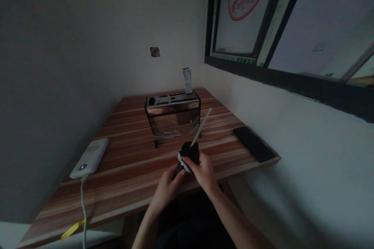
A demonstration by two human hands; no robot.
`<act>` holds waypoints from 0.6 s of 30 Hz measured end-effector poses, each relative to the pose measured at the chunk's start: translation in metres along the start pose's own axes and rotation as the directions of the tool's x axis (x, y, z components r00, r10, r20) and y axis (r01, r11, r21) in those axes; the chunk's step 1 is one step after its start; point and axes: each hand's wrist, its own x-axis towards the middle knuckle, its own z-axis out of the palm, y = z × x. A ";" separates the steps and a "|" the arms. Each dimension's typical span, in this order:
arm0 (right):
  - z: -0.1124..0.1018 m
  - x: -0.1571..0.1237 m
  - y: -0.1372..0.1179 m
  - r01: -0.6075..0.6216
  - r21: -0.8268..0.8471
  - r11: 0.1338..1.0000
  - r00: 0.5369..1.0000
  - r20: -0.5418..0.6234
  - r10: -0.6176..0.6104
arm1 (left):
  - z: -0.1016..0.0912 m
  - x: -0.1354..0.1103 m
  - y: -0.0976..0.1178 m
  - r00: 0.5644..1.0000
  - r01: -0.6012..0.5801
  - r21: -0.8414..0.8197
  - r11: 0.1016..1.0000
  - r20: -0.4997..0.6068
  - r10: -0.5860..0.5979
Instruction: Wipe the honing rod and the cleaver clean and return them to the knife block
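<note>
My right hand (204,173) is closed around a small black object (190,152) with a thin white stick (201,126) rising from its top. My left hand (168,186) pinches the object's lower left edge, where a bit of white material (182,161) shows. Both hands hover over the near edge of a wooden table (131,163). Just beyond them stands a clear box-shaped holder (173,118) with a dark slotted lid.
A white power bank (90,157) with a cable (83,206) lies at the table's left. A black phone (253,143) rests near the right edge. A small white item (187,80) stands behind the holder. Walls close in left and back; a framed window is at right.
</note>
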 end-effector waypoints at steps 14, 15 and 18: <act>-0.004 -0.004 0.002 0.001 0.004 1.000 1.000 0.000 -0.001 | 0.002 0.001 -0.004 0.997 -0.052 0.040 0.998 -0.048 0.054; -0.004 -0.004 0.001 0.003 0.010 1.000 1.000 0.002 -0.003 | 0.002 0.001 -0.004 0.997 -0.053 0.041 0.998 -0.051 0.055; -0.007 0.000 -0.001 0.000 0.019 1.000 1.000 0.024 -0.001 | 0.003 0.002 -0.004 0.998 -0.043 0.040 0.998 -0.054 0.045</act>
